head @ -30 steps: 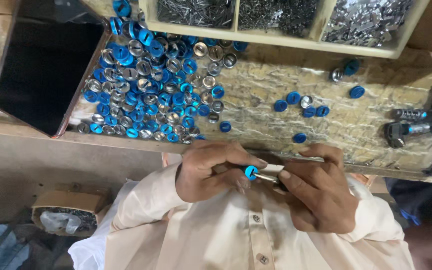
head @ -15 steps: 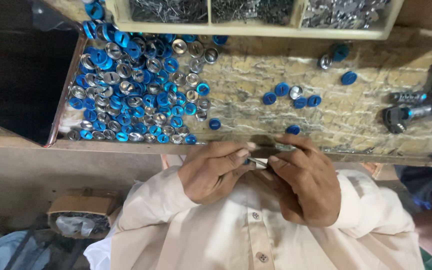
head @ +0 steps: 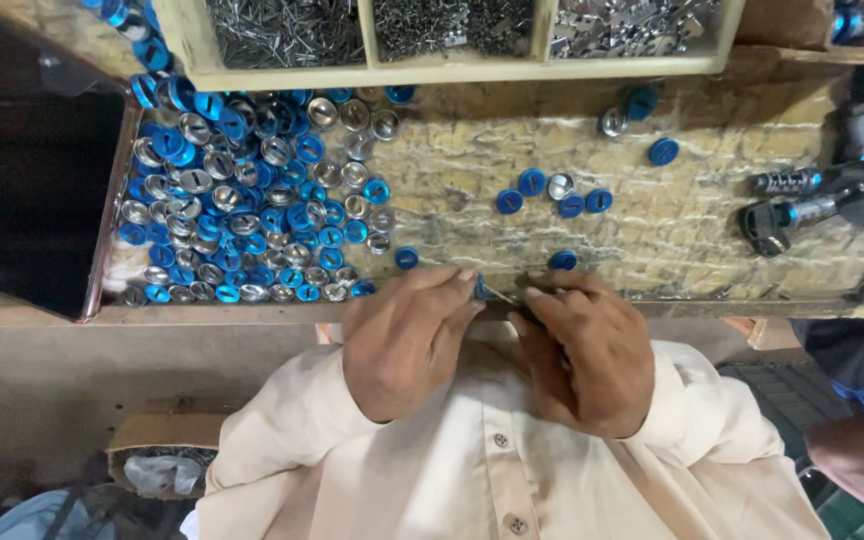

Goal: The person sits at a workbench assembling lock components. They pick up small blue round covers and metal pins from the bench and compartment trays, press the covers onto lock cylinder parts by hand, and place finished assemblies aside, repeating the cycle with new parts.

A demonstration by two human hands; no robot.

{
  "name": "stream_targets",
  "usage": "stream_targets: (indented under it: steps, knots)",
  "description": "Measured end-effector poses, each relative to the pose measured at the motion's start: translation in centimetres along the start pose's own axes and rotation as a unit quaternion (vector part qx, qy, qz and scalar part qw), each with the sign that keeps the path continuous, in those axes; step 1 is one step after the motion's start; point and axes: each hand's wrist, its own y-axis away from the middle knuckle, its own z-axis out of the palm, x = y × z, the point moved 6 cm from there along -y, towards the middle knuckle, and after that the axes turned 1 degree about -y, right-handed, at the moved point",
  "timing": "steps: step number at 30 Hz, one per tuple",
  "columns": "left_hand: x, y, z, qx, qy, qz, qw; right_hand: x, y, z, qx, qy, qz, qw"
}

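Both hands meet at the near edge of the workbench (head: 652,215), knuckles up, just above the person's cream shirt (head: 512,470). The left hand (head: 407,335) is curled, its fingertips pinching one small blue cap (head: 480,289) on edge. The right hand (head: 584,350) is curled too, its fingertips closed on one thin metal piece (head: 500,296) whose tip touches the cap (how the piece sits in the cap is too small to tell). The two hands lie just beside each other, fingertips almost touching.

Just beyond the right hand's fingers lies one blue cap (head: 563,260) alone, and just beyond the left hand's another single cap (head: 406,258). Farther out, between the hands, sits a cluster of five (head: 552,193): four blue, one silver. Farther out and off to the right are three more (head: 640,120), two blue and one silver. Beyond the left hand and off to its left spreads a big heap of blue and silver caps (head: 252,200), too many to count. Left of that heap stands one dark tray (head: 32,190).

Well to the right of the right hand lie dark metal tools with blue bands (head: 812,205). Farthest from both hands runs one pale wooden box (head: 452,68) with three compartments of small metal parts.
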Motion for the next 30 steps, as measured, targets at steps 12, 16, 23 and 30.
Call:
stream_targets:
  steps: [12,16,23,30]
  knots:
    - [1.5,-1.0,1.6,-0.067,-0.188,-0.018,0.98,-2.0,-1.4,1.9,0.086,0.097,-0.05,0.99]
    - [2.0,-0.6,2.1,-0.057,-0.256,-0.033,0.964,-2.7,-1.6,2.4,0.064,0.1,-0.075,0.99]
    - [0.1,-0.1,1.9,-0.028,-0.143,-0.105,0.984,-1.1,-2.2,0.1,0.045,0.018,0.003,0.999]
    - [-2.2,0.9,0.0,-0.027,0.185,-0.188,0.964,3.0,-0.8,-5.0,0.008,0.142,0.035,0.989]
